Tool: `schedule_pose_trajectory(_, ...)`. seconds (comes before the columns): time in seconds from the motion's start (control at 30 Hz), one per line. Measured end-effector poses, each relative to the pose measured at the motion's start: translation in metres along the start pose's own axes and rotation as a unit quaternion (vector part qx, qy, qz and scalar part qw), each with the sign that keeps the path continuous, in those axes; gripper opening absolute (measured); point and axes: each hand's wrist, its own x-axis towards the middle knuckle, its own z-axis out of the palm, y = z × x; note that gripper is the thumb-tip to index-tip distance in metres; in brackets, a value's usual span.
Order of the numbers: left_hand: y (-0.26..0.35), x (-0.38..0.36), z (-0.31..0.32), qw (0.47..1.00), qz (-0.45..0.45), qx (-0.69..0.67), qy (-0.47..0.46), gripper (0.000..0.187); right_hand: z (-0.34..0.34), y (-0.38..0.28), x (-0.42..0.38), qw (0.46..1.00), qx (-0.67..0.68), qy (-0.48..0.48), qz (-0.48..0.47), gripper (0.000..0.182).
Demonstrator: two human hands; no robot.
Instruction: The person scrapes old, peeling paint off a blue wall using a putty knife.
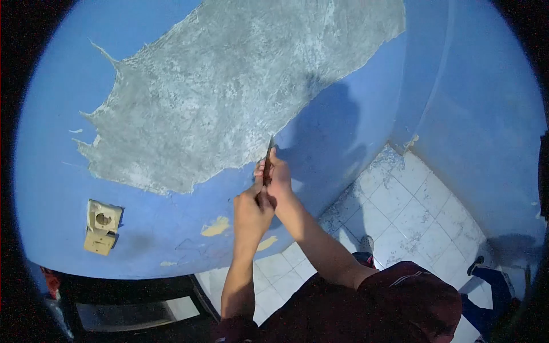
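Observation:
My right hand [279, 180] is closed around the brown handle of a scraper [267, 167], a narrow tool seen nearly edge-on. Its thin metal blade points up and touches the lower edge of a bare grey patch [229, 86] on the blue wall [343, 126]. Just below, my left hand [251, 208] is wrapped around the lower end of the same handle, close against the right. The fingers hide most of that end. Blue paint borders the patch with a ragged edge, and a few flaps of paint stick out at its left.
A loose-looking cream wall socket [104, 220] sits at lower left, above a dark piece of furniture [137, 286]. White tiled floor [394, 206] with scattered flakes lies at right. Another person's leg [497, 280] shows at the right edge. Pale chipped spots [216, 226] mark the lower wall.

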Motion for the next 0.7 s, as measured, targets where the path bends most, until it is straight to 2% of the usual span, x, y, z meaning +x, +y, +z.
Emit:
schedule_pose_trajectory(0.07, -0.006, -0.006, 0.000, 1.000, -0.009, -0.028, -0.006, 0.034, -0.003, 0.005, -0.005, 0.999, 0.024, 0.018, -0.016, 0.043)
schedule_pose_trajectory(0.13, -0.013, -0.011, 0.007, 0.998, 0.025, -0.058, 0.023, 0.036, -0.012, 0.004, -0.005, 0.999, 0.002, -0.054, 0.001, 0.040)
schedule_pose_trajectory(0.2, -0.015, -0.022, 0.010, 0.996, 0.069, -0.050, 0.033, 0.038, -0.015, 0.006, -0.004, 0.997, 0.021, -0.066, -0.026, 0.037)
schedule_pose_trajectory(0.27, -0.012, -0.035, 0.010, 0.996, 0.018, -0.089, 0.025, 0.040, -0.018, 0.008, -0.010, 0.997, -0.015, -0.072, 0.012, 0.034)
schedule_pose_trajectory(0.33, -0.025, -0.039, 0.016, 0.995, 0.045, -0.074, 0.057, 0.039, -0.014, 0.009, -0.017, 0.997, -0.029, -0.054, 0.038, 0.032)
schedule_pose_trajectory(0.37, -0.025, -0.038, 0.015, 0.992, 0.071, -0.060, 0.090, 0.039, -0.014, 0.009, -0.016, 0.996, -0.029, -0.079, 0.038, 0.032)
schedule_pose_trajectory(0.43, -0.020, -0.040, 0.006, 0.993, 0.077, -0.031, 0.087, 0.041, -0.016, 0.011, -0.014, 0.994, -0.029, -0.103, 0.036, 0.033)
schedule_pose_trajectory(0.53, -0.022, -0.032, 0.006, 0.991, 0.082, -0.024, 0.101, 0.042, -0.012, 0.012, -0.011, 0.994, -0.048, -0.092, 0.032, 0.033)
schedule_pose_trajectory(0.6, -0.023, -0.031, 0.008, 0.989, 0.074, -0.038, 0.119, 0.041, -0.002, 0.016, -0.012, 0.997, -0.070, 0.006, 0.007, 0.036)
schedule_pose_trajectory(0.7, -0.024, -0.023, 0.012, 0.991, 0.067, -0.005, 0.119, 0.038, -0.006, 0.010, -0.006, 0.998, -0.067, -0.014, 0.000, 0.038)
